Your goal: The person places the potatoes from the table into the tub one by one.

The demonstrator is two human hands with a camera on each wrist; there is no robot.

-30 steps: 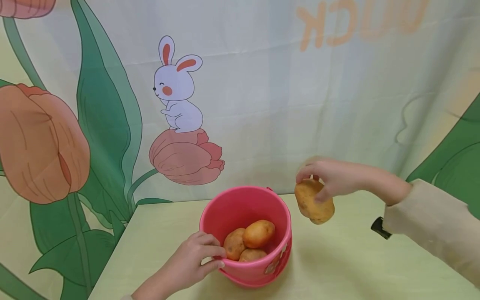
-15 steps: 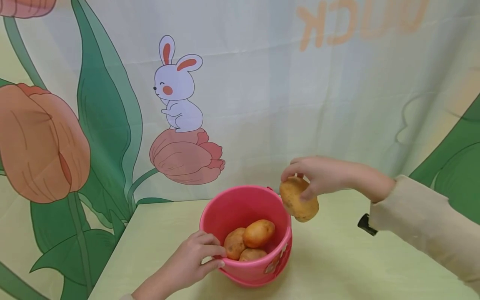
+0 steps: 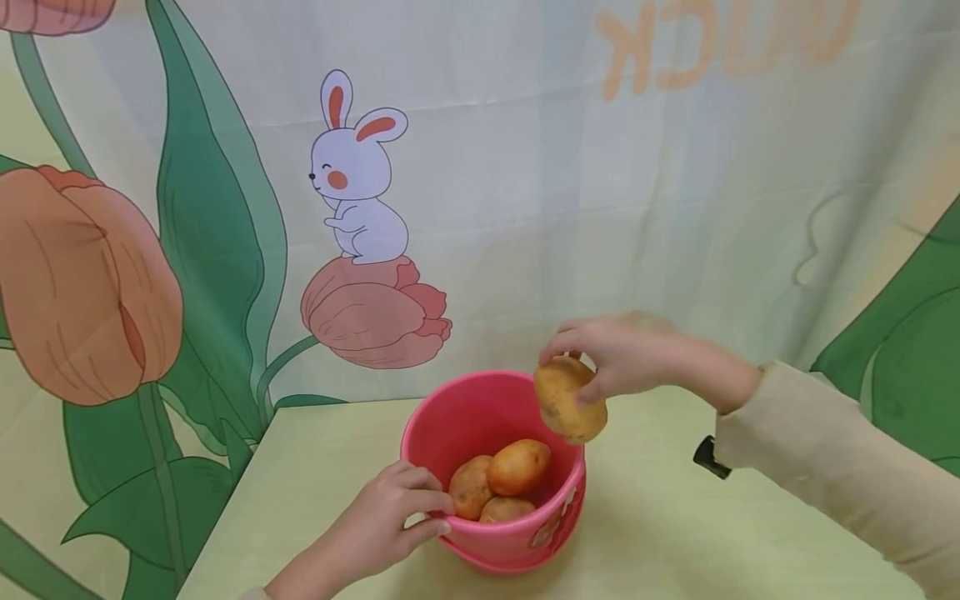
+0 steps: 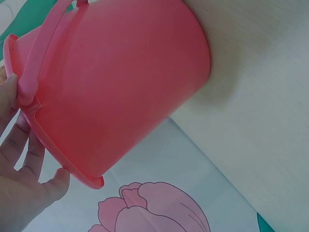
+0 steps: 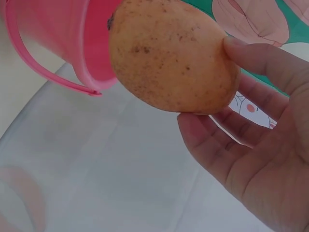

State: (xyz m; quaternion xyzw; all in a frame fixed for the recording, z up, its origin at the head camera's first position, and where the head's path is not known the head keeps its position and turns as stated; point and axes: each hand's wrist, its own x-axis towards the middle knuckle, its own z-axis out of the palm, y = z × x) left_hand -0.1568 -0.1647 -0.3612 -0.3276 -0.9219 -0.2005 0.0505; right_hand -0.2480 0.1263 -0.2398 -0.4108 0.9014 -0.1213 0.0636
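Left hand, at the near left of the scene, grips the rim of a pink bucket: thumb and curled fingers pinch the edge closest to the person, and in the left wrist view the fingers lie against the rim beside the folded-down handle. Bucket stands upright on the pale green table. Inside it, just beyond the left fingertips, lie three potatoes, touching one another. To their right and above, a fourth potato hangs over the bucket's right rim, clear of the ones below. Right hand holds this potato from above, thumb and fingertips curled round its upper end; the right wrist view shows the thumb pressed on its side. A beige sleeve covers the right forearm.
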